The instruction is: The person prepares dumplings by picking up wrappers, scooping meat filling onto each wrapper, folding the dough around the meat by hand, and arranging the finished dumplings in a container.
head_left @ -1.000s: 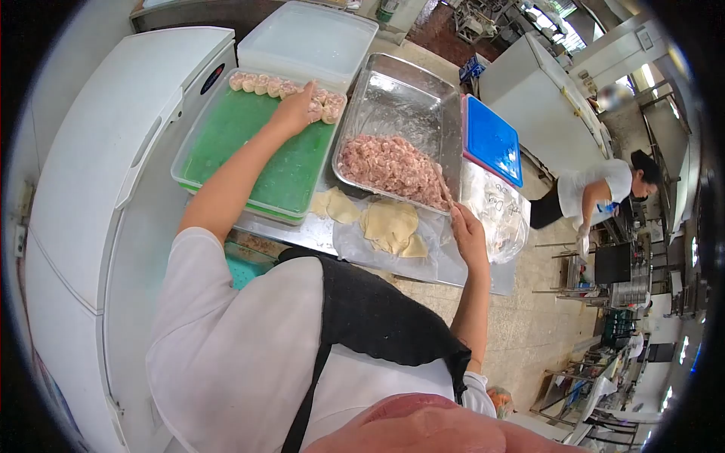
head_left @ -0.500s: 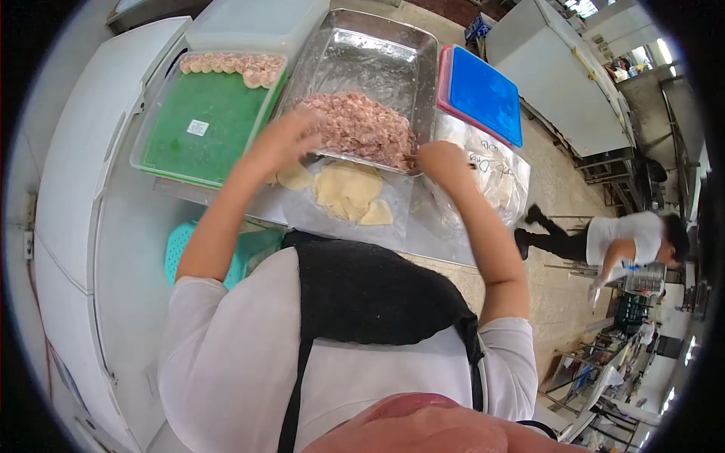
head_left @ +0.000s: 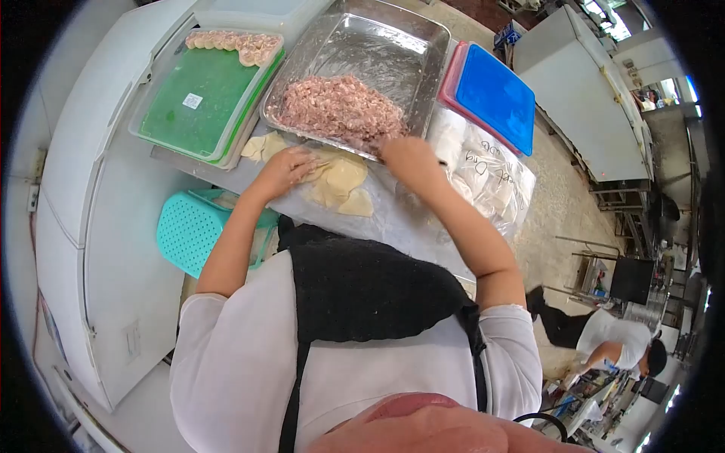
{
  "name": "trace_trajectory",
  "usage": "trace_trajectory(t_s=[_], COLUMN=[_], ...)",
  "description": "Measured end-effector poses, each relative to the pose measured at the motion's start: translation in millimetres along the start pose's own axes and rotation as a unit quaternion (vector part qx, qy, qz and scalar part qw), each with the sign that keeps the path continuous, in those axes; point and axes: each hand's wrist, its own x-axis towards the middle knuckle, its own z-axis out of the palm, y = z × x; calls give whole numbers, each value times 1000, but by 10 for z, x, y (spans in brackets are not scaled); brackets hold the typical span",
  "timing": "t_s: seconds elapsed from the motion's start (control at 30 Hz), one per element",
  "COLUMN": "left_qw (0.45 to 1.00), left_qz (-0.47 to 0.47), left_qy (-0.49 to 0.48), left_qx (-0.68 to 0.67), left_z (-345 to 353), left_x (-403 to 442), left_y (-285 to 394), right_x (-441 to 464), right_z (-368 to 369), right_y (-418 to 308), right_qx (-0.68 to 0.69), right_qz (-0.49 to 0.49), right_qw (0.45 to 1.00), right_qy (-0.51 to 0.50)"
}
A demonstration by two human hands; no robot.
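Note:
My left hand (head_left: 284,174) is at the near side of the tray, its bent fingers closed on the edge of a round dough wrapper (head_left: 346,175) in a loose pile on clear plastic sheeting. Some more wrappers (head_left: 261,148) lie just beyond this hand. My right hand (head_left: 411,162) is closed at the near right corner of the metal tray (head_left: 377,47), fingertips by the ground meat (head_left: 340,109). A small dark end sticks out behind that hand; what it belongs to is hidden.
Left of the tray, a green-based container (head_left: 170,102) holds rows of filled dumplings (head_left: 234,44). A blue lid (head_left: 495,98) and plastic-bagged packs (head_left: 483,170) lie to the right. A turquoise stool (head_left: 189,230) is below the table. Another person (head_left: 615,340) stands farther right.
My left hand has come down from above the meat onto the wrappers. My right hand has shifted left to the tray's near corner. The other person has moved lower in view.

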Motion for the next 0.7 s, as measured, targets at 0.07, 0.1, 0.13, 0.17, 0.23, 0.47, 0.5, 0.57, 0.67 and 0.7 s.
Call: trace_trajectory(t_s=[0.07,0.1,0.13,0.17,0.23,0.47,0.5,0.57,0.67,0.7], left_qw=[997,997,991,981,969,742,742,738,698,698], left_qz=[-52,-55,-107,-158,-187,-173,-173,-202,-104,-106], left_qy=[20,19,25,33,65,208,204,223,208,207], left_qx=[-51,-51,-78,-105,-146,-613,-615,-604,-677,-678], left_z=[-80,-141,-211,-246,-216,-436,-519,-710,-1016,-1106], left_x=[-28,-23,11,29,44,158,154,163,155,151], left_y=[74,151,247,287,138,238,266,294,178,134], right_x=[-35,-25,13,41,37,35,53,103,108,157], right_z=[18,-159,-411,-555,-599,9,-55,-344,-309,-182], right_y=[26,134,266,344,354,70,146,271,141,-4], right_qx=[-4,-1,-6,-14,-26,23,37,26,9,9], right_qz=[-42,-44,-26,-9,9,2,15,45,114,114], right_qw=[998,998,1000,998,997,1000,998,990,979,979], right_qy=[55,54,-5,-63,-70,-17,-58,-134,-167,-169])
